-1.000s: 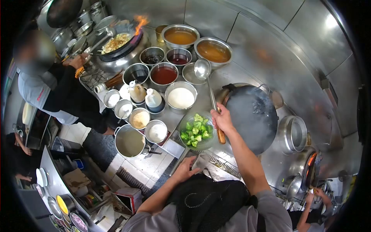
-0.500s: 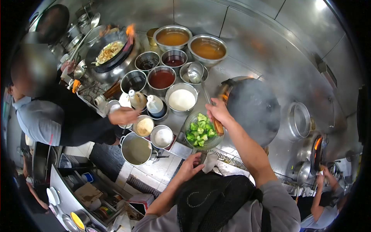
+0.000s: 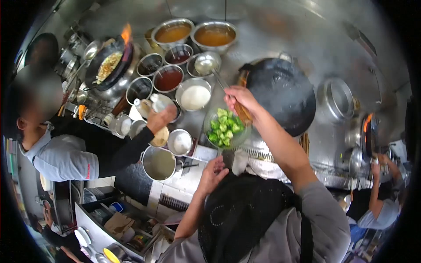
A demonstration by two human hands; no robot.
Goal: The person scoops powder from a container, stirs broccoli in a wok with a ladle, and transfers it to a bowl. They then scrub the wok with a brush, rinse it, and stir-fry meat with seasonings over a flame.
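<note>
My right hand [image 3: 241,100] is closed around the wooden handle of a metal ladle [image 3: 207,64], whose bowl is over a small steel pot [image 3: 192,70] at the back. Below that hand, chopped broccoli [image 3: 224,128] fills a strainer bowl [image 3: 242,141], and the ladle's handle end overlaps its right side. My left hand [image 3: 213,172] hangs just in front of the strainer, fingers loosely apart, holding nothing. A folded cloth [image 3: 240,161] lies beside it. To the right of the ladle sits a dark, smoking wok [image 3: 281,98], with no food visible inside.
Steel pots of red sauce [image 3: 168,79], white liquid [image 3: 195,97] and white powder [image 3: 180,142] stand left. Two bowls of amber liquid [image 3: 214,35] are behind. At left, a co-worker's hand [image 3: 160,118] reaches beside squeeze bottles; flames rise by another wok [image 3: 108,68].
The ladle's bowl has come up out of the small pot, and smoke over the wok has thinned. My left hand has come away from the strainer's handle. The co-worker's hand has moved toward the bottles.
</note>
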